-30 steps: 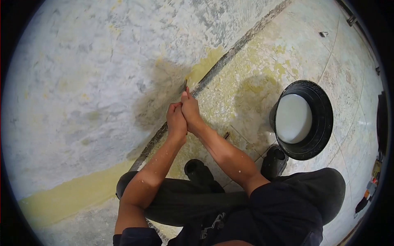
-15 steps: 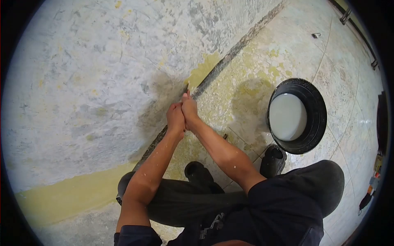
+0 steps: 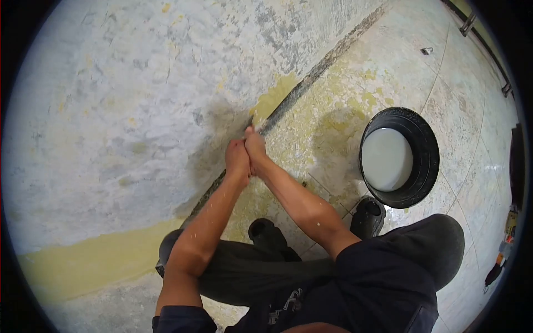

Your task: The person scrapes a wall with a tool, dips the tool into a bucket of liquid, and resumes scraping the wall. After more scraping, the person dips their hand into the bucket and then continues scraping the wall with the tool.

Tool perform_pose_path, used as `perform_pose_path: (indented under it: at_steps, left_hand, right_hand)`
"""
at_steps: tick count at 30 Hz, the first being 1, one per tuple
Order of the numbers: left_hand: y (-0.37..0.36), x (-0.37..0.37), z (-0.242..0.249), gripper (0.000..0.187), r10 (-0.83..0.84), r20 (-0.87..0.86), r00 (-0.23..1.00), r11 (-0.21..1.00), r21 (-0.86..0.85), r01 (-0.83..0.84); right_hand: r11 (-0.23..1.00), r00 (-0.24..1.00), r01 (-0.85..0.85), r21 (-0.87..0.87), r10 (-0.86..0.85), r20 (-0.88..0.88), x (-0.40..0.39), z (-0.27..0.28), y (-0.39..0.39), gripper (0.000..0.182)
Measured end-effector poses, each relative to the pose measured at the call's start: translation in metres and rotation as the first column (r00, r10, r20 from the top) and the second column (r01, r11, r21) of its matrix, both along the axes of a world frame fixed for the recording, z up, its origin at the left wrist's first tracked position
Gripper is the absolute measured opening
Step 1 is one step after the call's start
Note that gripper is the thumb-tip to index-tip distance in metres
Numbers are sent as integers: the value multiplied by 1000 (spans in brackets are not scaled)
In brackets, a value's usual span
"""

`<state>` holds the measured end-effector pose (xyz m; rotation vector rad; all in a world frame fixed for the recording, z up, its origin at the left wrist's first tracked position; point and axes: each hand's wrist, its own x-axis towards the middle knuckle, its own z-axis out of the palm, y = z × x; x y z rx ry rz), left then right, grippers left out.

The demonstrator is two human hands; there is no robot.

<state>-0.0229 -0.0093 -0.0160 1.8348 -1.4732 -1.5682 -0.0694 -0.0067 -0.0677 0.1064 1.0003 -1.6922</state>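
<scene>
Both my hands are closed together around a scraper (image 3: 251, 119), of which only a thin dark end shows beyond the fingers. My left hand (image 3: 237, 158) is pressed against my right hand (image 3: 256, 149), whose thumb points up along the tool. The scraper's end meets the wall (image 3: 155, 100) low down, at the edge of a leftover yellow paint patch (image 3: 276, 95). Around it the wall surface is mottled grey and white. Most of the tool is hidden in my grip.
A black bucket (image 3: 430, 158) with cloudy whitish liquid (image 3: 387, 159) stands on the floor to my right. Yellow flakes (image 3: 297, 152) litter the floor along the wall. A yellow band (image 3: 100, 258) of paint covers the wall at lower left. Small items (image 3: 502, 255) lie at far right.
My hands and the scraper's end have shifted very slightly to the left along the paint patch's edge. The grip is the same.
</scene>
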Motion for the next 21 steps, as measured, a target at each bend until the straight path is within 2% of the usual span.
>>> perform_pose_path:
  at_steps: [2, 3, 5, 6, 8, 9, 11, 15, 17, 21]
  left_hand:
    - [-5, -4, -4, 17, 4, -69, 998, 1000, -22, -5]
    - [-9, -10, -2, 17, -9, -78, 997, 999, -35, 6]
    - [-5, -5, -1, 18, 9, -58, 998, 1000, -23, -10]
    - [-6, -6, -4, 18, 9, -58, 998, 1000, -21, -11]
    - [-5, -6, -16, 21, -18, -103, 995, 997, -76, 10]
    - [-7, -11, -19, 21, -33, -109, 993, 996, -86, 24]
    - [-3, -3, -27, 22, 4, -26, 1000, 989, -145, -8]
    - [8, 8, -16, 22, -8, 8, 1000, 996, -91, 9]
    - [8, 12, -21, 21, 6, 9, 1000, 989, -150, -4]
    - [7, 18, -7, 21, 25, -11, 1000, 997, -72, -25]
  right_hand:
    - [996, 932, -89, -6, 85, 351, -10, -1, -4, 53]
    - [997, 937, -78, -18, 79, 342, -13, -3, -10, 53]
    - [1000, 993, 6, 2, -7, 115, -2, -11, -11, 54]
    - [1000, 993, 6, 4, -6, 114, -5, -10, -10, 54]
    - [999, 961, -47, -14, 49, 271, -9, -10, -4, 54]
    - [999, 964, -32, -23, 37, 264, -12, -15, -9, 54]
    - [1000, 999, -7, -25, 6, -38, 0, -33, -13, 53]
    - [999, 998, 36, -10, -37, -58, 9, -12, 6, 52]
    - [993, 987, -112, 21, 114, -111, 6, -14, 5, 52]
    - [996, 998, -13, 91, 19, -61, 20, -4, 3, 52]
